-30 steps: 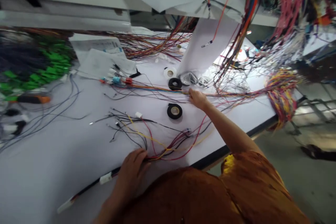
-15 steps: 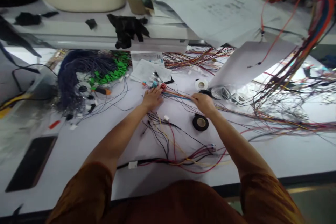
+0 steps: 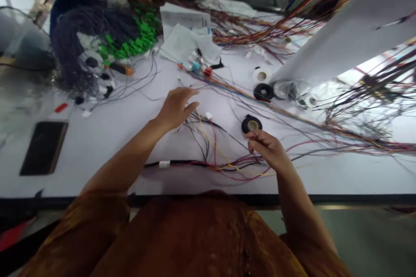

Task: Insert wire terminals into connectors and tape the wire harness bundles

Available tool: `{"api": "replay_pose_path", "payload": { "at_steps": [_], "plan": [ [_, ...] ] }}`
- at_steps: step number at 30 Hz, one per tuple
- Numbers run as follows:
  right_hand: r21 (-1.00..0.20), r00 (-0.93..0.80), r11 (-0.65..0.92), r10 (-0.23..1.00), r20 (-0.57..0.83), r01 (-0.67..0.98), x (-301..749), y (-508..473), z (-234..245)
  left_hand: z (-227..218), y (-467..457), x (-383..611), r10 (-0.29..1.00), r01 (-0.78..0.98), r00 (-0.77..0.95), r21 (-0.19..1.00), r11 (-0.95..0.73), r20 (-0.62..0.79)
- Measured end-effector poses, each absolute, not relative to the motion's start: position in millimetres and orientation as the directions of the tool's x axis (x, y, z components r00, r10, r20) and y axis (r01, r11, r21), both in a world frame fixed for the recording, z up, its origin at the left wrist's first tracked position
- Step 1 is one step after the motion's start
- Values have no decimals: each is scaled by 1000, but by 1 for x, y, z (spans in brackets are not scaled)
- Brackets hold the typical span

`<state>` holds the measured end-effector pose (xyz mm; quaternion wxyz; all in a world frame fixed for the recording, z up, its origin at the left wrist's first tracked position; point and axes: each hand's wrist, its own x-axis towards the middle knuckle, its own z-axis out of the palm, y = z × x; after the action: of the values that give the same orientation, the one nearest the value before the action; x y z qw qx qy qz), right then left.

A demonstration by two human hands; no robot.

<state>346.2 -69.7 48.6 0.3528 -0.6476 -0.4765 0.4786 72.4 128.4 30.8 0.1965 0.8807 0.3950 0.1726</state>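
My left hand (image 3: 177,106) hovers palm down over the table, thumb and fingers apart, with nothing in it. Just beyond its fingertips lie loose wire ends. My right hand (image 3: 265,149) has bent fingers with a gap between thumb and forefinger, and nothing shows in it. It is beside a roll of black tape (image 3: 247,120), partly over the near edge. Below the hands stretches a wire bundle (image 3: 195,162) with black, red and yellow strands and a white connector (image 3: 164,164). A long multicoloured wire bundle (image 3: 237,91) with red connector (image 3: 208,71) runs farther back.
Violet-blue wires with green connectors (image 3: 143,34) are heaped at back left, near an orange-and-black tool (image 3: 121,68). A dark phone-like slab (image 3: 43,148) lies at left. Another black tape roll (image 3: 263,92) and a white roll (image 3: 261,75) stand by a sloping white sheet (image 3: 344,30).
Both hands have let go of the multicoloured bundle and drawn back towards me. The right hand is now by the black tape roll. The view has tilted down.
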Motion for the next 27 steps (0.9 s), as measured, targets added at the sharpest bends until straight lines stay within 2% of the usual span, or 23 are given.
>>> {"api": "replay_pose_path", "payload": {
  "at_steps": [4,7,11,14,16,19,21,22,24,27],
  "plan": [
    [-828,-98,-166,962,-256,535,308,-67,37,40,55,-22,837,711,539,583,-392,-95],
    [-729,-250,-41,925,-286,683,273,-59,29,26,8,-72,849,764,480,579,-283,-219],
    [-656,-362,86,883,-298,750,212,-40,33,2,-29,-79,835,757,519,552,-350,-183],
    [-710,-460,156,849,-259,687,165,-27,34,-6,-37,-63,859,769,501,510,-387,-105],
    [-793,-492,148,845,-209,591,142,-19,31,-8,-38,-56,886,747,463,552,-371,-31],
    [-909,-449,95,887,-107,405,127,-10,25,-11,-40,-51,937,570,347,784,-245,40],
    [-949,-407,109,913,-22,297,132,-9,21,-13,-42,-49,960,323,279,941,-100,6],
    [-956,-391,124,920,11,265,138,-11,19,-14,-43,-46,965,192,261,981,-21,-30],
    [-962,-365,125,931,29,242,155,-18,15,-16,-45,-41,964,-12,236,992,127,-121],
    [-962,-309,52,950,-35,268,183,-34,10,-18,-47,-33,954,-165,190,950,265,-233]
  ]
}}
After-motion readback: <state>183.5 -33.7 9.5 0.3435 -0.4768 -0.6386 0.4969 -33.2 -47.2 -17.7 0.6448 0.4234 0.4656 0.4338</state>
